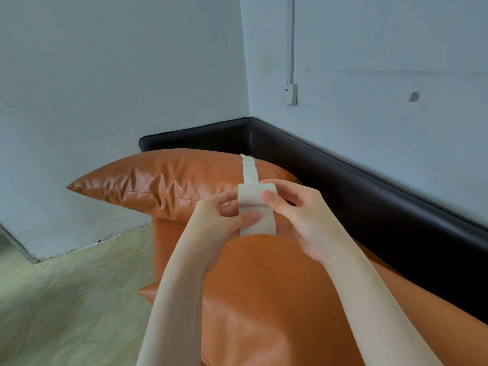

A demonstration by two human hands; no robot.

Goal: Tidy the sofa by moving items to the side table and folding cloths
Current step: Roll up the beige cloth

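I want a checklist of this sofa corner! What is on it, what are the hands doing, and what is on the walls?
Surface: orange sofa seat with a black back; nothing seen lying on the visible seat.
Job's things: a beige roll of tissue held above the seat, its loose strip standing upward. Side table: not seen.
Clutter: orange cushion at the sofa's end.
Hands: left hand and right hand both grip the roll.
Cables: a grey conduit runs down to a wall socket.
Surroundings: pale blue walls, light tiled floor.
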